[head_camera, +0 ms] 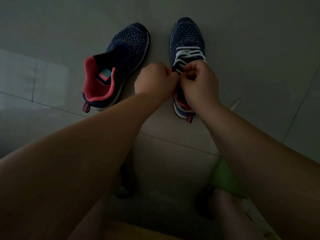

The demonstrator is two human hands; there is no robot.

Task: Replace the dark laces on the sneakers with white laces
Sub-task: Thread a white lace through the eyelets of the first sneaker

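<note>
Two dark blue knit sneakers with pink linings stand on the tiled floor, toes pointing away from me. The left sneaker point(121, 66) has no lace in it. The right sneaker point(187, 40) carries a white lace point(188, 53) crossed over its upper eyelets. My left hand point(154, 80) grips the pink edge of the right sneaker's collar. My right hand point(199, 84) pinches the white lace at the top eyelets, fingers curled over the tongue. Both hands hide the shoe's opening.
A white lace end point(236, 103) lies on the floor to the right of the right sneaker. My knees and dark footwear point(124, 184) fill the bottom of the view. The light is dim.
</note>
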